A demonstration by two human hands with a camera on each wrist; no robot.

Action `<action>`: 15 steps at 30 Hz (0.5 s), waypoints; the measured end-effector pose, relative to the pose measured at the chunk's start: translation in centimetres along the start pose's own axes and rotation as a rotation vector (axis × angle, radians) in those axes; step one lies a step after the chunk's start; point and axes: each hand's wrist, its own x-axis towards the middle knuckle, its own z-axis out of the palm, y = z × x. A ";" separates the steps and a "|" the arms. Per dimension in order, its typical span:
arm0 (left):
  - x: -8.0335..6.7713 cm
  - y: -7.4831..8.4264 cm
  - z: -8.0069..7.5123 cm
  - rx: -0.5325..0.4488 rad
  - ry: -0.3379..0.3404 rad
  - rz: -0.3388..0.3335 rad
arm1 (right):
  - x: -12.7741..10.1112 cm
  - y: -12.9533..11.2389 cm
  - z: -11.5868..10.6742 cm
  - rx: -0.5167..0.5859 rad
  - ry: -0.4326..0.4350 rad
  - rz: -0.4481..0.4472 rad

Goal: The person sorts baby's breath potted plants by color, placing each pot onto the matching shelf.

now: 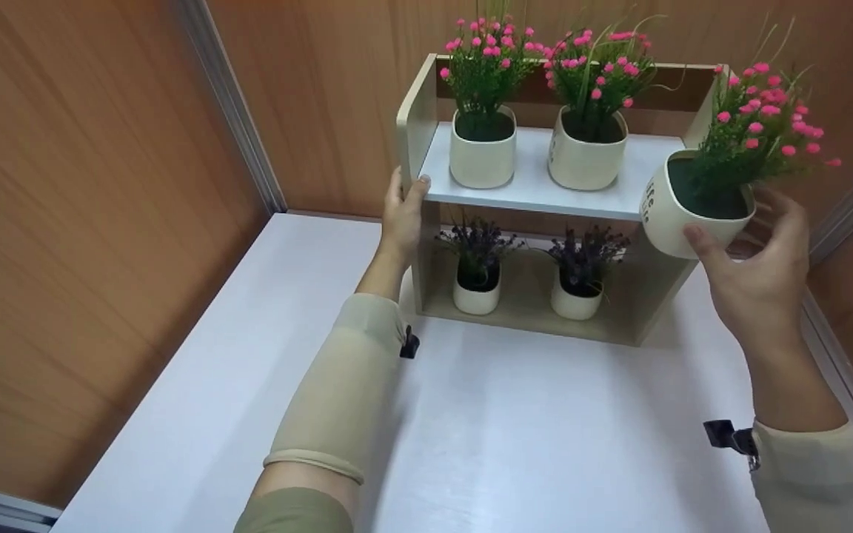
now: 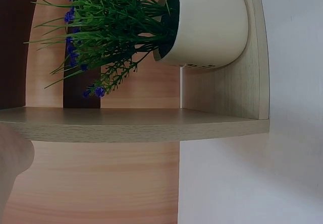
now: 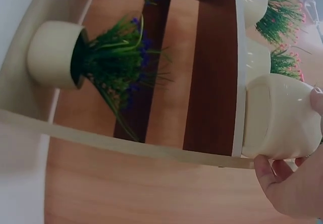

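Observation:
My right hand (image 1: 767,259) holds a white pot of pink flowers (image 1: 693,200), thumb on its front and fingers round the far side. The pot tilts to the right at the right end of the shelf's upper board (image 1: 530,159). From the right wrist view, its base (image 3: 258,115) is right at that board's edge. My left hand (image 1: 403,215) grips the left side panel of the small wooden shelf (image 1: 413,111), thumb at the upper board's front edge. Two more white pots with pink flowers, left (image 1: 483,159) and middle (image 1: 588,163), stand upright on the upper board.
Below, two smaller white pots with purple flowers, left (image 1: 477,296) and right (image 1: 576,302), stand in the lower compartment. The shelf rests on a white table (image 1: 508,429). Wood-grain panels (image 1: 308,104) with metal edge strips (image 1: 238,111) enclose the table at the back and sides.

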 end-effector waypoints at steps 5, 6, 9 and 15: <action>0.1 -0.3 0.1 -0.010 -0.008 0.007 | 0.8 -0.3 0.5 -0.086 0.033 -0.003; 0.1 -0.2 0.1 -0.012 -0.006 0.006 | 0.9 -0.4 0.6 -0.107 0.038 0.001; 0.1 -0.1 0.1 -0.022 -0.006 0.005 | 1.5 -0.8 0.8 -0.159 0.043 0.012; 0.2 -0.1 0.0 -0.024 -0.023 0.015 | 2.7 -1.0 1.5 -0.215 0.055 0.011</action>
